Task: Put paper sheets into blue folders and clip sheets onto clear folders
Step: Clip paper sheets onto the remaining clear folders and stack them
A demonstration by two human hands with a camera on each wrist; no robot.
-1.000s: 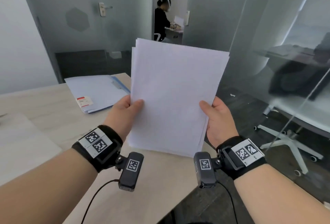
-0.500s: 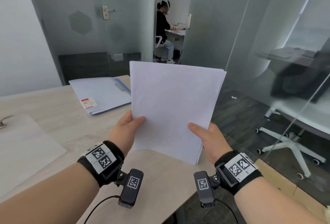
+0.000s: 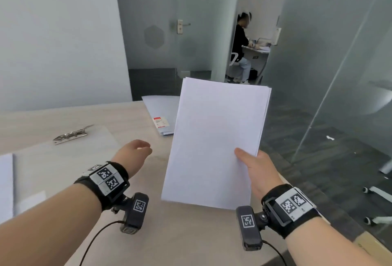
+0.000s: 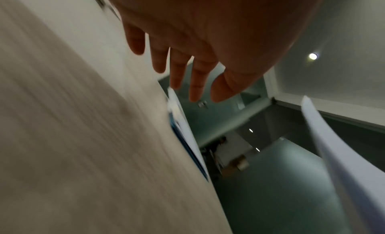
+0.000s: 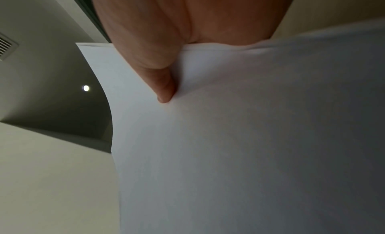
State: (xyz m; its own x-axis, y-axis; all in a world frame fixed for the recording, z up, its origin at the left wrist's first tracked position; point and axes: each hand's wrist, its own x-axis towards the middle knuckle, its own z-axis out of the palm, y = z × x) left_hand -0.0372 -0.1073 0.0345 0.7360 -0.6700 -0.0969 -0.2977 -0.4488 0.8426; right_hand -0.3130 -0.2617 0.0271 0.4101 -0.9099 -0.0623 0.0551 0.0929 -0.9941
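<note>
A stack of white paper sheets (image 3: pixel 216 142) is held up over the table's right edge by my right hand (image 3: pixel 254 166) alone, thumb on the front near the lower right side. In the right wrist view the thumb (image 5: pixel 160 82) presses into the paper sheets (image 5: pixel 250 138). My left hand (image 3: pixel 135 151) hovers free to the left of the sheets, its fingers (image 4: pixel 179 69) straight and loose above the table, holding nothing. A blue folder (image 3: pixel 161 113) lies closed at the table's far edge, partly hidden behind the sheets. A clear folder (image 3: pixel 63 159) with a metal clip (image 3: pixel 72 135) lies at the left.
The light wooden table (image 3: pixel 191 234) ends just right of the sheets, with a glass wall (image 3: pixel 328 74) beyond. More white paper (image 3: pixel 5 185) lies at the far left edge. A person sits at a desk (image 3: pixel 239 47) in the room behind.
My left hand has let go of the sheets and moved left over the table. The right hand now holds the stack alone, lower and turned more upright.
</note>
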